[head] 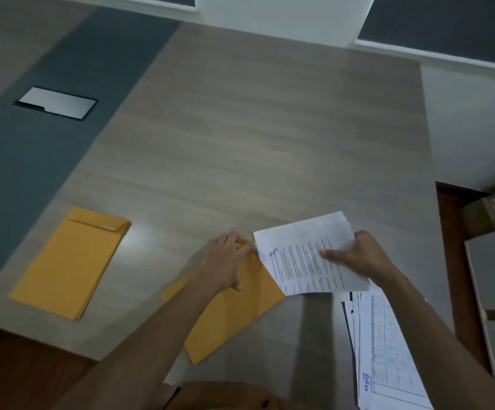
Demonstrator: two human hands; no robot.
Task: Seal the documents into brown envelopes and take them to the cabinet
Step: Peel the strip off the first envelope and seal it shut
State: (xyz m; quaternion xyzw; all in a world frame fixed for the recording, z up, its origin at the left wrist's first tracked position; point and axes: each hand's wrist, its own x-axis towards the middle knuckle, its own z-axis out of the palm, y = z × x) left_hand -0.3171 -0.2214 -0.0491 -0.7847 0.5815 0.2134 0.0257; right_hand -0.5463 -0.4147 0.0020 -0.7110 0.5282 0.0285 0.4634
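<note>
Loading an envelope. The left hand (225,261) pinches the mouth of the brown envelope (234,315) lying on the table (270,128); the right hand (361,255) grips a sheaf of documents (305,250) at that mouth. Squaring the sheets and holding the mouth wide should ease entry.

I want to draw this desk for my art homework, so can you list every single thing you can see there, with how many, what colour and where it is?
Table: one, pale wood grain with a grey strip on the left.
Metal plate: one, silver, set in the grey strip.
Envelope stack: one pile, brown-yellow, left on the table.
Envelope: one, brown-yellow, under the left hand.
Documents: one sheaf, white, printed, in the right hand.
Paper pile: one, white forms, near right.
Cardboard box: one, brown, off the table, far right.
Left hand: holds the envelope's mouth.
Right hand: grips the documents.
</note>
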